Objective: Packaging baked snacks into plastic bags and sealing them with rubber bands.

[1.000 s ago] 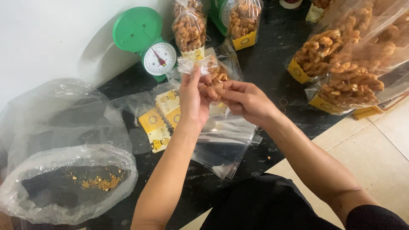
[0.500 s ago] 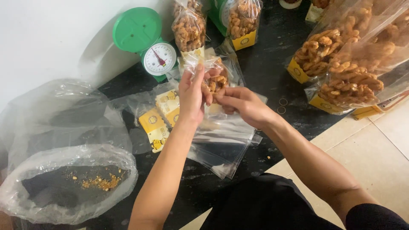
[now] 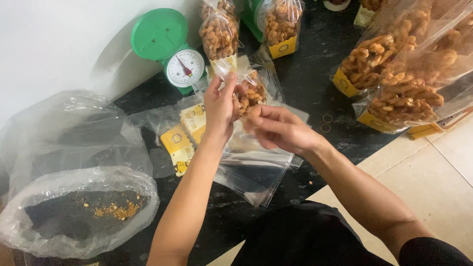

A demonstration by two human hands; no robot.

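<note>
Here, both hands meet just in front of the green scale (image 3: 170, 54), over a dark counter (image 3: 305, 83). The left hand (image 3: 220, 106) is raised, thumb and fingers pinched narrow on the top edge of a small clear bag (image 3: 251, 91). The bag holds golden-brown fried snacks and hangs tilted between the two hands. The right hand (image 3: 278, 129) is curled loosely, fingertips touching the bag's lower side; whether it truly clamps the plastic I cannot tell.

Surface: black stone counter, speckled with crumbs. A white wall runs behind the scale. Pale floor tiles (image 3: 443, 167) show to the right of the scale, beyond the counter edge. Two small rubber bands (image 3: 326, 123) lie on the counter to the right of the hands.

Containers: a stack of flat empty clear bags (image 3: 256, 167) with yellow label cards (image 3: 180, 143) lies below the scale, under the hands. Just right of the scale stand two filled snack bags (image 3: 219, 34), upright, yellow cards at their bases. Farther right of the scale, well apart, large filled bags (image 3: 399, 88) lean together, packed with the same fried pieces. Below-left of the scale sits a big open plastic sack (image 3: 74, 212), nearly spent, only a few crumbs (image 3: 118, 211) left at its bottom. A second crumpled clear sack (image 3: 59, 133) rests behind it, nearer the wall.
</note>
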